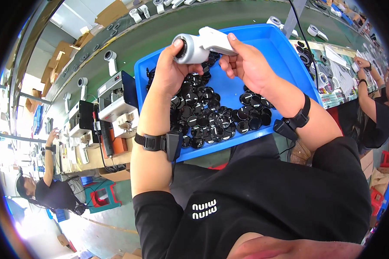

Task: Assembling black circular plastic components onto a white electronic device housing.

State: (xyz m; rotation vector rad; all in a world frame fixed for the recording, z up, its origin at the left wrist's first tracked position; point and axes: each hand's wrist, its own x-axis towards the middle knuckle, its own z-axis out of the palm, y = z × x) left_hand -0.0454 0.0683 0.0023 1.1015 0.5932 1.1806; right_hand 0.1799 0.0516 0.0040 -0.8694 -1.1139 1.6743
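A white hair-dryer-shaped device (195, 51) is held up over the far part of a blue plastic tray (285, 60). My left hand (170, 67) is closed round its cylindrical head, the thumb on the rim of the dark round opening at the left end. Closed on the handle at the other end is my right hand (248, 64), thumb on top and fingers curled beneath. Many glossy black round caps (216, 118) lie heaped in the tray below, mostly on its left and near side. The tray rests close to my lap.
Two small bench machines (116, 97) and a black cylindrical tool (106, 140) stand left of the tray. Beyond runs a green conveyor (160, 26) carrying similar white devices (111, 62). Co-workers sit at left (52, 190) and right (374, 116), beside a bench of white parts (337, 77).
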